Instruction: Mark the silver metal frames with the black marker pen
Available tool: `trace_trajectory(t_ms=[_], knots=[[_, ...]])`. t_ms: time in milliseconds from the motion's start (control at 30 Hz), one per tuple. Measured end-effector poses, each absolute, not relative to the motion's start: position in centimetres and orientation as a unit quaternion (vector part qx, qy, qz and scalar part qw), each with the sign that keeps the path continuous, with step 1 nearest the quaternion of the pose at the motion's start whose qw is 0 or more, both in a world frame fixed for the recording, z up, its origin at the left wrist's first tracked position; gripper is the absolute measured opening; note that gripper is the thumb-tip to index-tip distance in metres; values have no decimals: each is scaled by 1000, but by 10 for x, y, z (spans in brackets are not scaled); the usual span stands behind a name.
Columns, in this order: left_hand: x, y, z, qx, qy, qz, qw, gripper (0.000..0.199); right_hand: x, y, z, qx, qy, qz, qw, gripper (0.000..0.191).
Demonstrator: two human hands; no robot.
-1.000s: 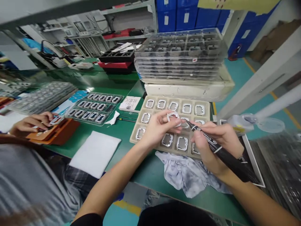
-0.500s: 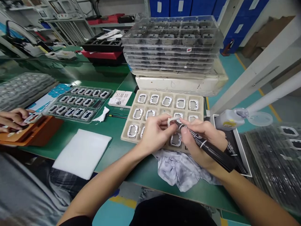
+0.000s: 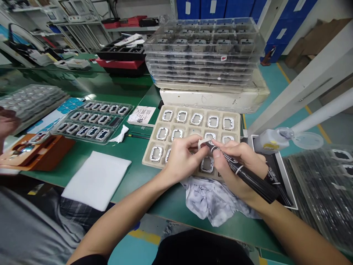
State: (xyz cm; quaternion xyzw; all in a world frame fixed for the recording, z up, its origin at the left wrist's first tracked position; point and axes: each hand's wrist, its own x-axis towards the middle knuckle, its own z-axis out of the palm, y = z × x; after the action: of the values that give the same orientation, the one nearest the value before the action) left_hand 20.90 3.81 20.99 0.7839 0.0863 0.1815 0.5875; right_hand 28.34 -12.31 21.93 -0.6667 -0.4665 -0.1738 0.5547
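Observation:
Over the beige compartment tray (image 3: 150,159), my left hand (image 3: 183,156) pinches a small white frame (image 3: 203,142) between thumb and fingers. My right hand (image 3: 239,165) is closed around a black marker (image 3: 253,180), its tip end at the frame; the exact contact is hidden by my fingers. Similar silver-white frames, such as one in the top row (image 3: 196,119), lie in the tray's compartments. One middle-row compartment behind my hands holds no frame. A crumpled patterned cloth (image 3: 211,202) lies at the tray's front edge, beneath my right hand.
Clear trays (image 3: 204,55) are stacked on a white foam box (image 3: 209,99) behind. At right are a bottle (image 3: 268,141), an open box with markers and more stacked trays (image 3: 325,187). Left are a white foam sheet (image 3: 96,180), a frame tray (image 3: 93,121), an orange fixture (image 3: 55,154) and a co-worker's hand (image 3: 8,123).
The co-worker's hand has lifted away from the orange fixture, up and to the left. The white frame has turned slightly in my left hand. My right hand keeps its hold on the marker.

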Motion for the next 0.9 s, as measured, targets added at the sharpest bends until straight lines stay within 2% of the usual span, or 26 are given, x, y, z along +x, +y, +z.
trace_trajectory(t_ms=[367, 533, 767, 900], knots=[[210, 39, 201, 802, 61, 220, 552, 15, 284, -122, 220, -652, -467, -176, 571, 14], [209, 38, 203, 817, 63, 233, 523, 18, 282, -121, 219, -665, -471, -175, 552, 15], [206, 34, 208, 835, 73, 246, 486, 14, 283, -110, 213, -593, -554, -263, 522, 32], [204, 34, 209, 834, 68, 253, 485, 16, 282, -111, 215, -595, -569, -267, 501, 33]])
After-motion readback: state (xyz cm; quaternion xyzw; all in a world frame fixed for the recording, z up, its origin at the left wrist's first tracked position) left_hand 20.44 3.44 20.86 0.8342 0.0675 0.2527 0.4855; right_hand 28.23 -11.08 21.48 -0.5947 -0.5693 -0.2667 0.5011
